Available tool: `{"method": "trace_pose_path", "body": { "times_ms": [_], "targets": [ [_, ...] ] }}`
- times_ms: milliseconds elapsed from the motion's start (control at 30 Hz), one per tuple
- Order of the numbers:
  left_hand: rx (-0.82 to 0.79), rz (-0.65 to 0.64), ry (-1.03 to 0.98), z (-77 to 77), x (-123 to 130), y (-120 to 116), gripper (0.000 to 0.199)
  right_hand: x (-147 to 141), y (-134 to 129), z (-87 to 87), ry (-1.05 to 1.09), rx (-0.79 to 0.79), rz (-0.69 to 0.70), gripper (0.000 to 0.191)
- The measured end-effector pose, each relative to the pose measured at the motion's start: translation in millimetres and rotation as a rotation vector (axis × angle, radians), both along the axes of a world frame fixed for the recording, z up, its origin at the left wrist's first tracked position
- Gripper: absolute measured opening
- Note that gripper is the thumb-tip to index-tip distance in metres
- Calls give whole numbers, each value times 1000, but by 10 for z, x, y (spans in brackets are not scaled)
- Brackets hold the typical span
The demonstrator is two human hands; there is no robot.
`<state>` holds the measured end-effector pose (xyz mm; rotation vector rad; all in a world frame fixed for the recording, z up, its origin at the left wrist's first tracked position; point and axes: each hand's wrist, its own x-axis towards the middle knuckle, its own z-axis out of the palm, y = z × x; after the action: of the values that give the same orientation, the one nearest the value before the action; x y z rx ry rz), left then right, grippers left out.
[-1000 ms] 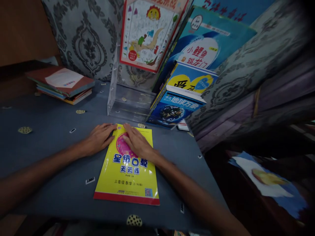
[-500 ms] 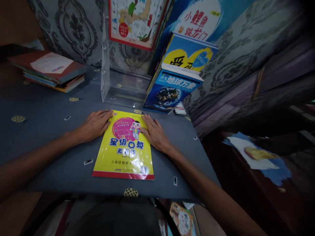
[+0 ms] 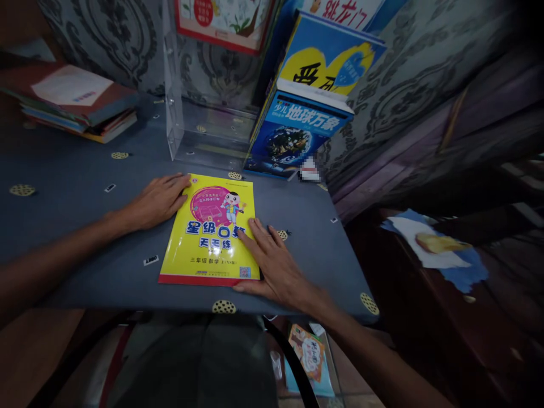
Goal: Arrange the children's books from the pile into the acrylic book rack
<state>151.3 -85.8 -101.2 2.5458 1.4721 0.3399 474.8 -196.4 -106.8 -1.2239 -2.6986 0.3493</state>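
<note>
A yellow workbook (image 3: 212, 226) with a red bottom strip and a cartoon figure lies flat on the grey-blue tablecloth (image 3: 114, 266). My left hand (image 3: 164, 198) rests at its upper left edge, fingertips on the corner. On the lower right side of the cover lies my right hand (image 3: 272, 263), its fingers apart, the thumb near the bottom edge and a finger over the title. Neither hand grips the book.
A clear acrylic rack (image 3: 174, 113) stands at the back, with a blue earth book (image 3: 293, 136) and other books at its right. A stack of books (image 3: 80, 102) lies back left. Beyond the right table edge are a cloth and paper (image 3: 437, 243).
My right hand has slid down the workbook's right side from the top corner towards the bottom. My left hand stays at the upper left corner. The view has shifted slightly.
</note>
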Motion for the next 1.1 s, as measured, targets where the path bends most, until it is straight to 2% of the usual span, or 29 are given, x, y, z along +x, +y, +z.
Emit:
{"method": "trace_pose_path", "body": {
  "times_ms": [233, 367, 433, 533, 633, 733, 833, 967, 1100],
  "targets": [
    [-25, -3, 29, 41, -23, 51, 53, -21, 134, 42, -29, -6, 34, 96],
    [-38, 33, 34, 36, -53, 147, 54, -123, 263, 142, -44, -21, 33, 95],
    [-27, 38, 25, 11, -64, 173, 53, -292, 243, 213, -46, -10, 78, 91],
    [6, 44, 9, -34, -67, 177, 52, -717, 90, 290, 4, 23, 252, 84],
    [29, 57, 13, -55, -62, 166, 52, -1141, -81, 285, 57, 39, 447, 79],
    [28, 52, 30, -47, -58, 161, 54, -1287, -154, 228, 63, 33, 483, 79],
    [13, 53, 45, -33, -59, 161, 54, -1118, -166, 182, 85, -21, 422, 88],
    [23, 52, 48, -30, -66, 165, 54, -680, -231, 180, 60, -83, 300, 93],
    [30, 49, 46, -55, -74, 174, 53, -298, -317, 182, 56, -78, 174, 92]
  ]
}}
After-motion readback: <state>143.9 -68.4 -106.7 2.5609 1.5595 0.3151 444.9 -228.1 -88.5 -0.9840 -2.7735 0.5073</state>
